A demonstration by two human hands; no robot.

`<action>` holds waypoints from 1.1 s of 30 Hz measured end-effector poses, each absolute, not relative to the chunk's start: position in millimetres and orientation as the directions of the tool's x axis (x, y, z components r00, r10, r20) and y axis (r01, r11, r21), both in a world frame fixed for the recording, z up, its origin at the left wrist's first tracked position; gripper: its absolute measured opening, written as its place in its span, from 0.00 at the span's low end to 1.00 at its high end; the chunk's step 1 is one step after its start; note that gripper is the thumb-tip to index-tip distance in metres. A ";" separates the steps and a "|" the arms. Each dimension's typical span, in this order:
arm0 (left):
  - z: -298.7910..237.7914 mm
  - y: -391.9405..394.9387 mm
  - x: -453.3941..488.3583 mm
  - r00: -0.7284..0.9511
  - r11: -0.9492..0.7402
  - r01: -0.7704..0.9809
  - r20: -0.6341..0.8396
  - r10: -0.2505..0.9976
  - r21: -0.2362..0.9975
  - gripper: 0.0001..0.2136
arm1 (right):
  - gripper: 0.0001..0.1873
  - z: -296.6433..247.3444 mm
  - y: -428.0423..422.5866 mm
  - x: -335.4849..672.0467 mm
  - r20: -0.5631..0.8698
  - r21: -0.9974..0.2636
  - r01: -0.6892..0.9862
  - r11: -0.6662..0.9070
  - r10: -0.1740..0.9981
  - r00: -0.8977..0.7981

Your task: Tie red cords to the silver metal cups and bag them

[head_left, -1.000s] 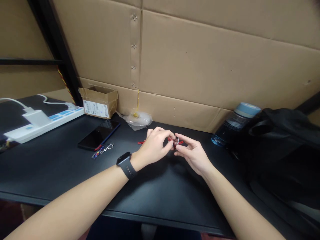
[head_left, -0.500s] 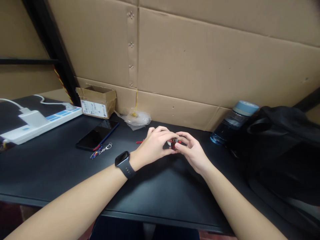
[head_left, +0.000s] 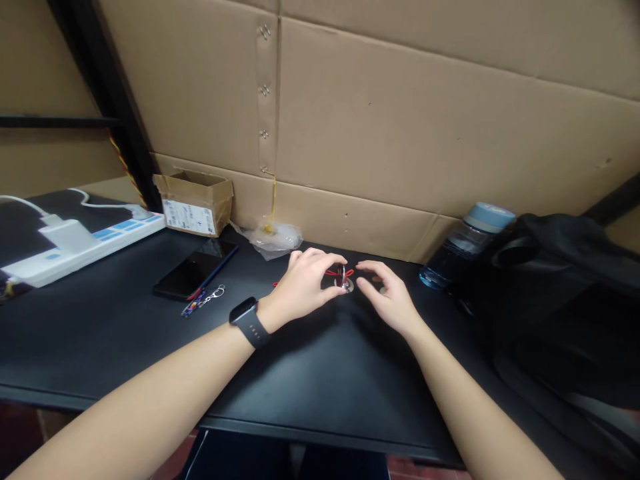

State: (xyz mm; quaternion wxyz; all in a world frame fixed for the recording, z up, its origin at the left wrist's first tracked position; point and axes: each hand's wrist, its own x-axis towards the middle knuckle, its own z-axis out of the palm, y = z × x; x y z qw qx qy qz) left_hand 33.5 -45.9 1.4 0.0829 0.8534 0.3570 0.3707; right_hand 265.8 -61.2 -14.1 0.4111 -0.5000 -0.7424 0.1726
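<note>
The L hand point(head_left: 310, 283) pinches a small round piece w/ a shiny rim point(head_left: 343, 275) b/w thumb and index finger, over the black table point(head_left: 320, 380). The piece stands on its edge there, prob. gripped by the rim so that its faces remain free. The other L fingers are partly hidden, so I cannot tell their exact state. The R hand point(head_left: 387, 297) is just beside, apart from the piece: thumb and index are spread w/ a gap, turned towards it. It is kept near, prob. b/c such a tiny thing is easier to handle w/ two hands. Red cord point(head_left: 331, 272) shows in loops next to the piece; if it is attached, I cannot tell.

The phone point(head_left: 197, 270) lies flat on the L side, w/ the keychain point(head_left: 200, 301) at its near edge, maybe put there to leave the middle for working. The power strip point(head_left: 117, 239) is at far L, prob. to be out of the hands' way. The cardboard box point(head_left: 193, 210) and clear plastic bag point(head_left: 280, 241) are close to the wall. On the R, the water bottle point(head_left: 463, 247) is beside a black bag point(head_left: 560, 300).
</note>
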 end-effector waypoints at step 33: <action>1.2 -45.3 31.9 0.475 -0.736 0.547 0.576 0.665 0.399 0.20 | 0.13 -23.6 -44.8 280.4 0.354 -0.344 0.782 0.520 0.843 -0.405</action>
